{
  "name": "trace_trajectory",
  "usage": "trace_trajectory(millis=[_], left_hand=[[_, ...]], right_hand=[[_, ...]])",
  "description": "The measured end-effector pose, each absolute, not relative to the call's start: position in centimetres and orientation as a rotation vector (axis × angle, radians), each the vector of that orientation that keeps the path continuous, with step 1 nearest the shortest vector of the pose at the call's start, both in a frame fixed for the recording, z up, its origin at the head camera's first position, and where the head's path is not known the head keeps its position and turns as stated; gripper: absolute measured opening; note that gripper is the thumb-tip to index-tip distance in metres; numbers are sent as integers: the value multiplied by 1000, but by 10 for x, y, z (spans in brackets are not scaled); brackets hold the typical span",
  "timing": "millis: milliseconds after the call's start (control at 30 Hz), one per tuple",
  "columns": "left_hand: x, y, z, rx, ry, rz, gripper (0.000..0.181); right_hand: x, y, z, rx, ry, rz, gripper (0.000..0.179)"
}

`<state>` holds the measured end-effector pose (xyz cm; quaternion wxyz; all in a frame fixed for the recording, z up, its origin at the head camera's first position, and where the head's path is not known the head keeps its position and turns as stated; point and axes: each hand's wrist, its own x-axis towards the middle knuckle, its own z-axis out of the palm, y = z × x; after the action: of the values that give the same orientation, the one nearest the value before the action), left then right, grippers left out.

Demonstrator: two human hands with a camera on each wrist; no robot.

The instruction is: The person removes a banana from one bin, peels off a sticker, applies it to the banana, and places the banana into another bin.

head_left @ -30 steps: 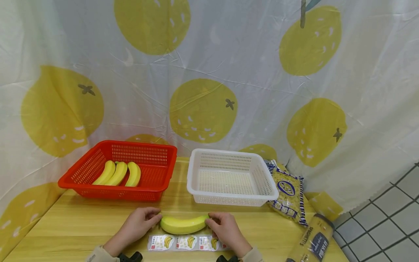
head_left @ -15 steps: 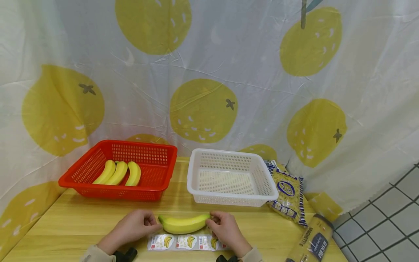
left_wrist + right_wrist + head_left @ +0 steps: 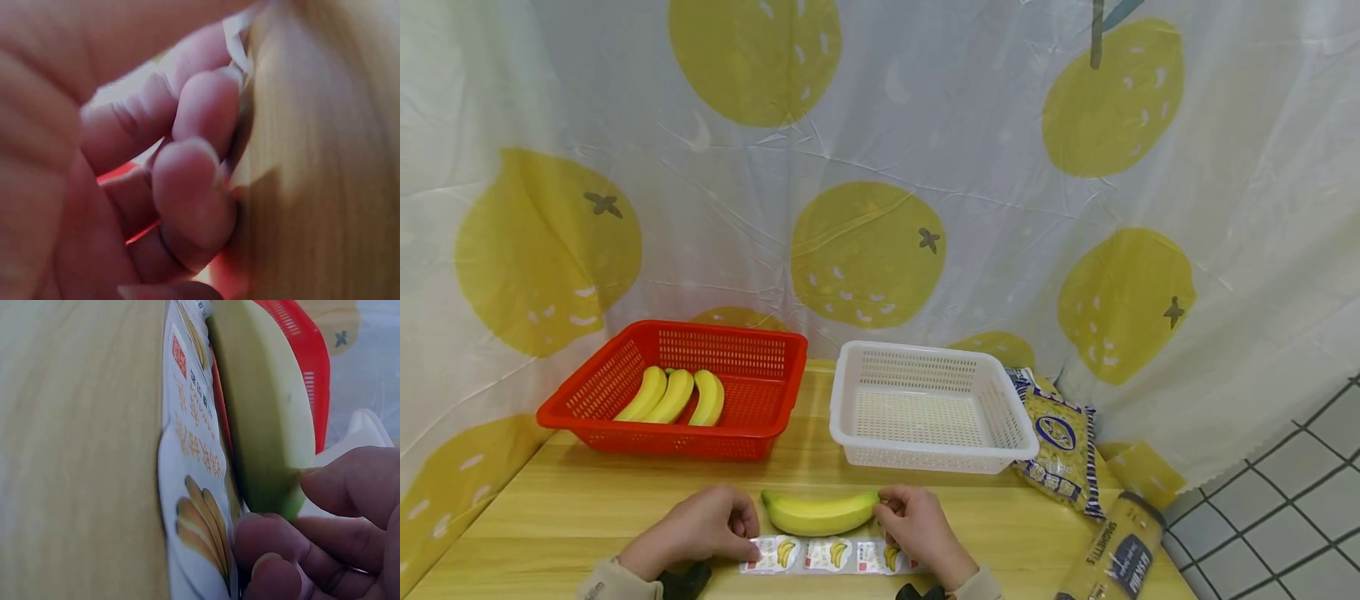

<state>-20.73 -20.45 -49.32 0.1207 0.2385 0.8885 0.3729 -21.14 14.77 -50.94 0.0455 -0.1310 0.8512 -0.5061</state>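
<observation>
A yellow banana (image 3: 820, 515) with green ends lies crosswise on the wooden table. My right hand (image 3: 917, 525) pinches its right end between thumb and forefinger, close up in the right wrist view. Just in front of the banana runs a strip of banana-printed stickers (image 3: 831, 563). My left hand (image 3: 711, 529) has its thumb at the strip's left end and its fingers curled. A white edge of the strip (image 3: 236, 47) shows by those fingertips in the left wrist view. The strip's right end is partly hidden by my right hand.
A red basket (image 3: 760, 429) holding several bananas (image 3: 673, 396) stands at the back left. Right of it stands a white basket (image 3: 925, 450). Beyond that lie a pasta bag (image 3: 1060, 442) and a spaghetti jar (image 3: 1112, 550). A lemon-print curtain (image 3: 865, 150) hangs behind.
My left hand has left the banana's left end and moved down and slightly left to the sticker strip's end. My right hand has stayed at the banana's right end.
</observation>
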Motion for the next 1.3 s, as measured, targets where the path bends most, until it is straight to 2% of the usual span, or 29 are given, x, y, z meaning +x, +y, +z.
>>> trace_trajectory(millis=[167,433,833,933,1100,1300], left_hand=[[-208,-204,-495,736,2522,1135,24],[-209,-204,-496,754,2523,1135,24],[-211,-201,-497,815,2406,1220,22],[-210,-199,-498,828,2329,1305,21],[-209,-194,-499,854,2206,1424,17],[-205,-185,-497,926,2276,1488,16]], right_hand=[[-212,149,-509,-431,2577,-1545,35],[-212,150,-509,-665,2647,-1460,41],[-212,149,-509,-589,2668,-1466,38],[-211,149,-507,-601,2735,-1467,29],[-207,149,-499,-773,2814,-1518,11],[-200,148,-491,-1133,2592,-1531,16]])
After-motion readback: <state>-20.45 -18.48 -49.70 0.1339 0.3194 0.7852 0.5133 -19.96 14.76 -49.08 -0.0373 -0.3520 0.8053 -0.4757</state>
